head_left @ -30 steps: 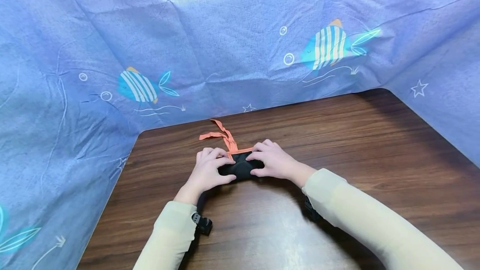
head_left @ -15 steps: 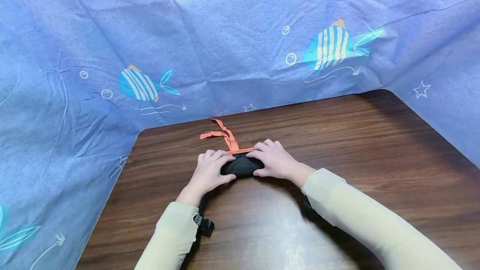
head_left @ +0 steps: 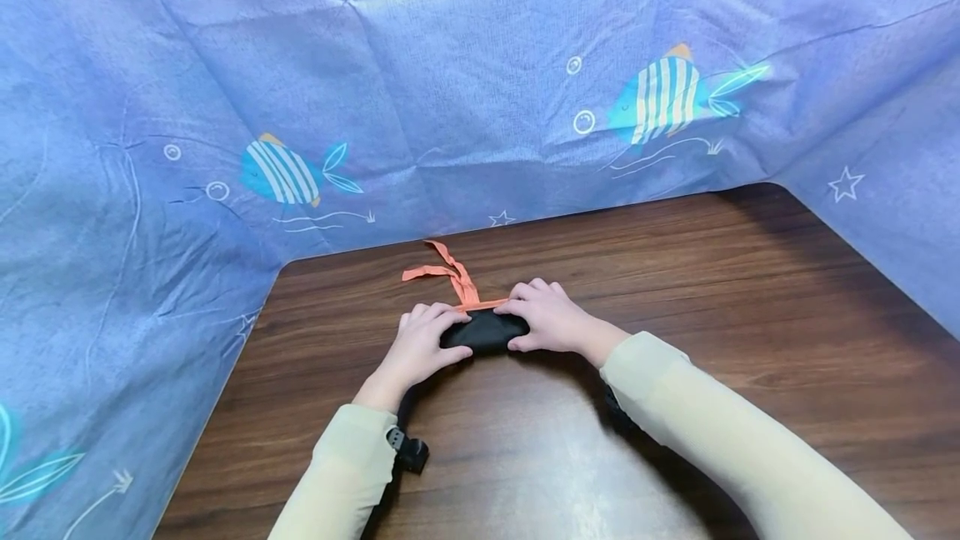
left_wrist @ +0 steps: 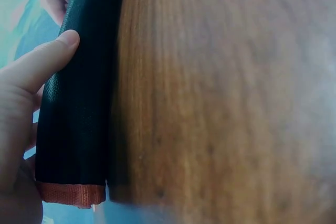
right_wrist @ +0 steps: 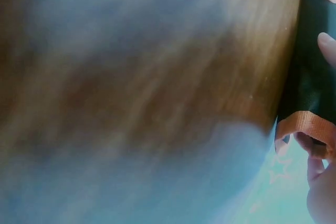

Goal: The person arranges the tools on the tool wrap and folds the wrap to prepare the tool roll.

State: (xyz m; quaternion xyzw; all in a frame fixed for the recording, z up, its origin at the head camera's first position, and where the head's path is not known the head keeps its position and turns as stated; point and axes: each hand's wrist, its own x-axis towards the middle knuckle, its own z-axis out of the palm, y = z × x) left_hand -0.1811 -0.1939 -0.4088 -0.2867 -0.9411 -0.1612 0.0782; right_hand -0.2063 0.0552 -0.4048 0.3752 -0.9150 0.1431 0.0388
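Observation:
A black fabric roll (head_left: 487,332) with orange edging lies across the table between both hands. Orange ties (head_left: 465,286) trail from its far side. My left hand (head_left: 416,348) grips the roll's left end, fingers over the top and thumb on the near side. At the right end my right hand (head_left: 555,319) holds it in much the same way. In the left wrist view the left thumb (left_wrist: 50,59) presses the roll's smooth side, above an orange-trimmed end (left_wrist: 73,194). The right wrist view shows the black roll (right_wrist: 302,82) only at its edge, with an orange band (right_wrist: 307,123) at its end.
The wood-grain table (head_left: 675,273) stretches out around the roll. A blue cloth (head_left: 450,65) printed with fish hangs behind and along both sides. A small black device (head_left: 408,450) is strapped at the left wrist.
The black fabric was creased and bulging in the middle a second ago; now it forms a smoother, tighter roll. Both hands have stayed at its ends with only slight shifts.

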